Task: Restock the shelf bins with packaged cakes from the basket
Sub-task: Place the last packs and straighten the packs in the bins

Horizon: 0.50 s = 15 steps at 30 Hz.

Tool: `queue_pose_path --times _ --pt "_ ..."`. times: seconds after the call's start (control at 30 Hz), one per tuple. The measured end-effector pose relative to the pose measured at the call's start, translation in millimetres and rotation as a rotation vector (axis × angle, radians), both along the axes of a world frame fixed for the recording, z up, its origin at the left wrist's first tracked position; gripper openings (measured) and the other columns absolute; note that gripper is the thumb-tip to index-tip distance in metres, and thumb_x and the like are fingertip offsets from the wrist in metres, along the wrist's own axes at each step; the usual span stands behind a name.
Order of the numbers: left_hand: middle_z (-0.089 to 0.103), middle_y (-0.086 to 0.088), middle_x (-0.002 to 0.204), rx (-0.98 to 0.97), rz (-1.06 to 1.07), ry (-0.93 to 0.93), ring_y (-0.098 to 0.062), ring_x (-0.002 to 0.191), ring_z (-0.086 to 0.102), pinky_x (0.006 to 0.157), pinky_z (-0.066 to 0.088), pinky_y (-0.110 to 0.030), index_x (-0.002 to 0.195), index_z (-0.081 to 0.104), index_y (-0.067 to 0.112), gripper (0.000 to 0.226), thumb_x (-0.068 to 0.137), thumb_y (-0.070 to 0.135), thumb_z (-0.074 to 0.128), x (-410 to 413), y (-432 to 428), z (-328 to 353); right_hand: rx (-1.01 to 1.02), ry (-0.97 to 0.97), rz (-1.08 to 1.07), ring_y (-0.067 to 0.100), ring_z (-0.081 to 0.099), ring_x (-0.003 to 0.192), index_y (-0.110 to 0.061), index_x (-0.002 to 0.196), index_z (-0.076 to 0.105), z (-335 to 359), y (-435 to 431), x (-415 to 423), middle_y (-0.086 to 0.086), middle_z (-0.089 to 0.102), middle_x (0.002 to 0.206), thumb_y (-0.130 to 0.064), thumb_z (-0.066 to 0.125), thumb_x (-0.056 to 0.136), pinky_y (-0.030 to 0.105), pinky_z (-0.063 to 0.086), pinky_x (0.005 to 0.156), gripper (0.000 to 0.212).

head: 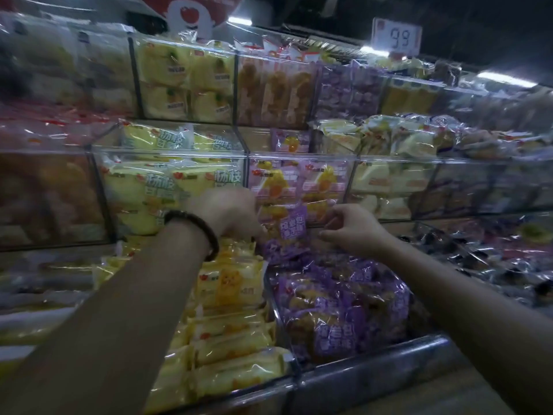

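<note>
Space is tight: left hand (232, 212) and right hand (354, 230) pinch purple pack (293, 227) just under upper bin (302, 156) edge.

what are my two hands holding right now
left hand: fingers curled, grips the purple cake pack at its left edge.
right hand: fingers curled, pinches the same pack's right edge.

A purple-wrapped cake (292, 224) stood upright, pinched between the left hand (230, 211) and right hand (353, 229), just above the clear lower bin (374, 359) piled with matching purple packs (338, 310).
</note>
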State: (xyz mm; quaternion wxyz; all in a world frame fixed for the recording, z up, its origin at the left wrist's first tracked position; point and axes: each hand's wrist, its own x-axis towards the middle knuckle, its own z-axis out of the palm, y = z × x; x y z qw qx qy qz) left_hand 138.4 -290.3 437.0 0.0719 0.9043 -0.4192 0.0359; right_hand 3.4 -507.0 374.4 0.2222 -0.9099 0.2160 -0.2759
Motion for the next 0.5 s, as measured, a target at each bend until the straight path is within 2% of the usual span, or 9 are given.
queue_pose_path --times 0.07,0.2,0.33,0.4,0.5 --pt "0.065 -0.001 0.091 0.0 0.098 -0.008 -0.022 0.088 0.065 0.074 0.058 -0.037 0.096 0.066 0.018 0.031 0.09 0.045 0.08 3.9 -23.0 -20.0 0.075 0.008 0.009 0.009 0.072 0.085 -0.027 0.09 0.064 -1.9 3.4 6.1 -0.006 0.075 0.093 -0.028 0.087 0.083 0.026 0.058 0.069 0.024" --pt "0.061 -0.005 0.081 -0.079 0.161 -0.065 -0.025 0.077 0.066 0.073 0.062 -0.038 0.079 0.06 0.013 0.026 0.093 0.029 0.074 16.0 -46.3 -47.7 0.271 -0.033 0.124 0.01 0.078 0.083 -0.023 0.095 0.07 -3.7 7.4 25.1 -0.005 0.08 0.089 -0.024 0.089 0.083 0.032 0.064 0.077 0.023" --pt "0.064 -0.004 0.082 -0.172 0.121 -0.056 -0.022 0.074 0.065 0.066 0.058 -0.036 0.078 0.062 0.015 0.022 0.094 0.026 0.074 20.4 -47.5 -60.0 0.399 -0.075 0.128 0.025 0.079 0.087 -0.008 0.097 0.076 -14.9 4.4 48.7 0.006 0.081 0.09 -0.014 0.091 0.08 0.049 0.064 0.085 0.023" --pt "0.064 -0.004 0.082 -0.19 0.091 -0.045 -0.021 0.072 0.064 0.059 0.053 -0.033 0.08 0.062 0.014 0.022 0.095 0.025 0.073 18.2 -46.3 -64.6 0.438 -0.093 0.112 0.026 0.079 0.087 -0.006 0.097 0.075 -18.3 6.0 52.9 0.008 0.081 0.091 -0.009 0.092 0.077 0.049 0.065 0.083 0.027" --pt "0.064 -0.003 0.084 -0.3 0.043 -0.042 -0.021 0.072 0.063 0.055 0.048 -0.032 0.083 0.061 0.017 0.022 0.093 0.03 0.075 14.3 -48.4 -63.4 0.488 -0.162 0.116 0.021 0.079 0.079 -0.004 0.105 0.07 -15.7 3.9 46.9 0.009 0.08 0.091 -0.004 0.09 0.078 0.037 0.065 0.069 0.033"
